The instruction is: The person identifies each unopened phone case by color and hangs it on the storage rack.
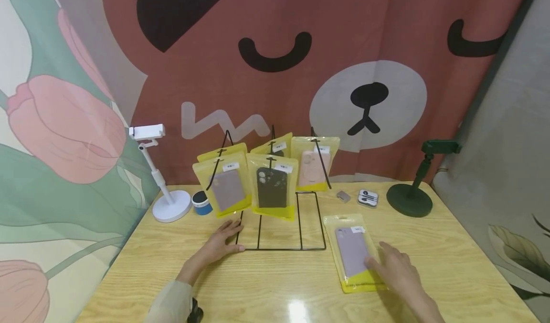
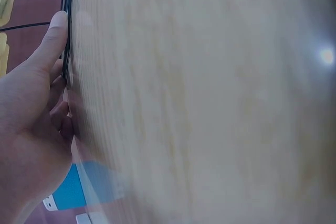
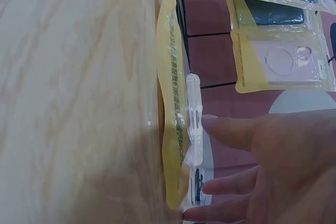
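My left hand [image 1: 217,243] rests at the front left corner of a black wire display rack [image 1: 282,249], its thumb along the front wire and its fingers on the left side. Beside the rack's right side, a purple phone case in a clear and yellow pouch [image 1: 352,252] lies flat on the table. Over the right edge of that pouch is my right hand [image 1: 397,269], with loose, spread fingers and the thumb at the case. Whether the thumb touches it I cannot tell. Similar pouches hang from the rack's hooks, among them a purple case [image 1: 229,189], a black case [image 1: 272,187] and a pink case [image 1: 314,167].
A white phone stand [image 1: 172,206] and a blue round container [image 1: 201,203] stand at the back left. Behind the lying pouch are a small grey item [image 1: 343,196] and boxed earphones [image 1: 367,198]. A dark green phone stand [image 1: 409,200] is at the back right, before a bear-print curtain [image 1: 275,94].
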The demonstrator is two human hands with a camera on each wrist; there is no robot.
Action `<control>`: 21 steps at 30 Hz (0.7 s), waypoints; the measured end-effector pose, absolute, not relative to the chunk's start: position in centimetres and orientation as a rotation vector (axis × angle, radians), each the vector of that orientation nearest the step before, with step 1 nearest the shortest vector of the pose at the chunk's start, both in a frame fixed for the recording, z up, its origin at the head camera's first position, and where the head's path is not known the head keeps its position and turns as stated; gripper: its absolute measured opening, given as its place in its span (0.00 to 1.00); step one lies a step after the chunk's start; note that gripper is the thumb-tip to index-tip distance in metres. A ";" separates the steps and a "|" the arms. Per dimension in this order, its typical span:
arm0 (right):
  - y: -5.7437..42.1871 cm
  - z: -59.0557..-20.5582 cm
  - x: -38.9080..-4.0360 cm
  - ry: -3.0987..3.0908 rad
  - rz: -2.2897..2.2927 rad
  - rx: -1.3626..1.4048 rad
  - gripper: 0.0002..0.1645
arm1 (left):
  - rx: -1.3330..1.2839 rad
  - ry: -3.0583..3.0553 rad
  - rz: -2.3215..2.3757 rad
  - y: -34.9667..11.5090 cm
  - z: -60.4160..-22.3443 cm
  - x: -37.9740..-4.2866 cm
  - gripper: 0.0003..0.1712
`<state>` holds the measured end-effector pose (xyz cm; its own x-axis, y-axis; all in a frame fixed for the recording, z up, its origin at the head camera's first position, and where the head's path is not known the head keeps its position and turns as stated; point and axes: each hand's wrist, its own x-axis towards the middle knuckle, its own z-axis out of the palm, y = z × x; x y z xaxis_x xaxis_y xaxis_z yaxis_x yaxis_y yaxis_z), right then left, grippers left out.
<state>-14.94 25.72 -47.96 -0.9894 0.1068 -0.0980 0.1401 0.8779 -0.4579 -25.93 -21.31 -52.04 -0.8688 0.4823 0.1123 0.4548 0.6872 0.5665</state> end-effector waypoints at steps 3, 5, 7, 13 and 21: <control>25.4 -48.0 -14.9 3.002 -0.709 0.161 0.45 | 0.780 2.839 0.935 -21.2 -51.9 -25.9 0.41; 25.2 -48.0 -14.9 3.012 -0.702 0.153 0.45 | 0.772 2.837 0.934 -21.2 -51.9 -25.8 0.41; 24.9 -47.8 -15.0 3.009 -0.704 0.147 0.45 | 0.765 2.832 0.936 -21.2 -51.9 -25.8 0.41; 24.0 -47.9 -15.4 3.031 -0.701 0.081 0.43 | 0.814 2.846 0.968 -21.2 -51.9 -25.7 0.40; 23.0 -48.3 -15.9 3.040 -0.678 0.084 0.45 | 0.865 2.886 0.961 -21.2 -52.0 -25.5 0.39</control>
